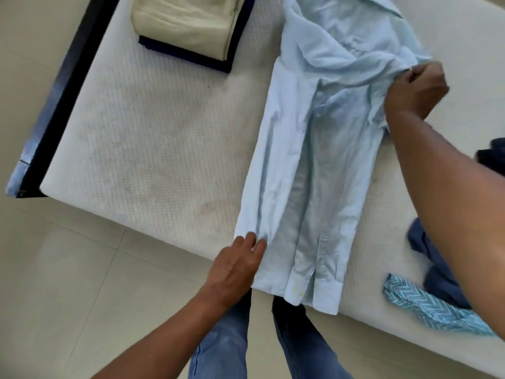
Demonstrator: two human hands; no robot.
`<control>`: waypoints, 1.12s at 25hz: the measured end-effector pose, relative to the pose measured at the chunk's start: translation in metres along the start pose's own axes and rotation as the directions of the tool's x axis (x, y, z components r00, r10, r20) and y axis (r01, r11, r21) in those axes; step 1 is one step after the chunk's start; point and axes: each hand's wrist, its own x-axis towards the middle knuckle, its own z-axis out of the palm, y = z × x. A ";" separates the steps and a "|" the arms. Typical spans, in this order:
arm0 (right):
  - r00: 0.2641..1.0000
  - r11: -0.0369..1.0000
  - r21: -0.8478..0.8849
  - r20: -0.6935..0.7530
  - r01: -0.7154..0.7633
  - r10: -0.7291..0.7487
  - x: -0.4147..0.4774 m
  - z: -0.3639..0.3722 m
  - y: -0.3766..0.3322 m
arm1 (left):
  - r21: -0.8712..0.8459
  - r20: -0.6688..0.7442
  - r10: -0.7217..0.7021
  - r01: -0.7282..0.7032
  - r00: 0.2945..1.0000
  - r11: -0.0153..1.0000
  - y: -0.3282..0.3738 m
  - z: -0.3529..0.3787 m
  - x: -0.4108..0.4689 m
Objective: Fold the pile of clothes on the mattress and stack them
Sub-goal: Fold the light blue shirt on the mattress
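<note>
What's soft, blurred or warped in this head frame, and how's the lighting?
Head view: motion blur on the right hand pinching the light blue shirt, slighter blur on the left hand at the hem; wide-angle warp bows the mattress edge; lighting is soft and even, with only faint shadows; there is a pale sheen on the dark bed frame at left.

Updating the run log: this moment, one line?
light blue shirt: on mattress | left hand: touches its lower edge | right hand: pinches its upper right edge
</note>
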 end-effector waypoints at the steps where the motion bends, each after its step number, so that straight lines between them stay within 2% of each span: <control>1: 0.995 0.995 0.008 0.031 -0.097 0.096 0.003 -0.003 0.009 | 0.052 0.089 0.069 -0.074 0.994 0.996 0.005 0.007 -0.002; 3: 0.976 0.980 -0.028 0.085 -0.196 0.198 -0.010 -0.007 0.023 | 0.037 0.227 0.183 -0.196 0.957 0.980 0.004 0.016 -0.008; 5: 0.990 0.993 -0.011 0.085 -0.116 0.116 -0.044 -0.006 0.032 | 0.013 0.275 0.264 -0.278 0.924 0.960 -0.005 0.021 -0.011; 6: 0.997 0.999 0.030 0.066 -0.037 0.035 -0.068 -0.004 0.036 | 0.012 0.291 0.247 -0.262 0.924 0.965 -0.010 0.018 -0.010; 8: 0.989 0.992 0.105 0.120 0.075 -0.087 -0.128 -0.002 0.041 | 0.022 0.303 0.060 -0.069 0.951 0.997 -0.019 0.006 0.002; 9: 0.969 0.991 0.131 0.236 0.039 -0.069 -0.162 -0.005 0.042 | 0.022 0.316 -0.095 0.093 0.944 0.995 -0.025 0.001 0.008; 10: 0.919 0.991 0.122 0.395 -0.057 0.005 -0.198 -0.007 0.046 | -0.021 0.298 -0.252 0.270 0.921 0.963 -0.031 -0.003 0.015; 12: 0.725 0.963 -0.019 0.654 -0.271 0.217 -0.267 -0.015 0.054 | -0.181 0.296 -0.485 0.547 0.823 0.817 -0.043 -0.005 0.023; 14: 0.548 0.922 -0.172 0.761 -0.347 0.348 -0.323 -0.028 0.070 | -0.316 0.448 -0.549 0.700 0.705 0.641 -0.048 -0.002 0.023; 15: 0.462 0.908 -0.228 0.801 -0.353 0.381 -0.345 -0.036 0.077 | -0.327 0.517 -0.534 0.731 0.669 0.599 -0.047 0.002 0.019; 16: 0.359 0.880 -0.263 0.838 -0.395 0.412 -0.364 -0.045 0.084 | -0.309 0.567 -0.505 0.736 0.651 0.602 -0.047 0.007 0.012; 18: 0.108 0.710 -0.297 0.879 -0.638 0.464 -0.388 -0.062 0.091 | -0.304 0.626 -0.459 0.739 0.631 0.601 -0.045 0.012 -0.002; 19: 0.017 0.621 -0.300 0.892 -0.724 0.451 -0.395 -0.070 0.094 | -0.302 0.655 -0.440 0.747 0.614 0.592 -0.047 0.014 -0.008; 20: -0.019 0.569 -0.301 0.894 -0.765 0.448 -0.400 -0.074 0.098 | -0.273 0.693 -0.403 0.734 0.598 0.621 -0.051 0.014 -0.013; 22: -0.013 0.640 -0.360 0.877 -0.679 0.480 -0.399 -0.076 0.100 | -0.119 0.798 -0.307 0.636 0.519 0.763 -0.060 0.011 -0.022; 24: -0.040 0.763 -0.459 0.867 -0.455 0.498 -0.391 -0.075 0.096 | 0.026 0.828 -0.351 0.595 0.438 0.803 -0.066 0.007 -0.031; 25: -0.027 0.803 -0.462 0.872 -0.377 0.489 -0.384 -0.072 0.091 | 0.063 0.788 -0.408 0.599 0.461 0.798 -0.068 0.005 -0.032; 26: 0.035 0.840 -0.428 0.885 -0.333 0.464 -0.374 -0.067 0.086 | 0.049 0.715 -0.460 0.618 0.527 0.785 -0.069 0.003 -0.028; 28: 0.275 0.924 -0.272 0.898 -0.269 0.344 -0.348 -0.054 0.072 | -0.081 0.543 -0.504 0.640 0.671 0.764 -0.066 -0.007 -0.007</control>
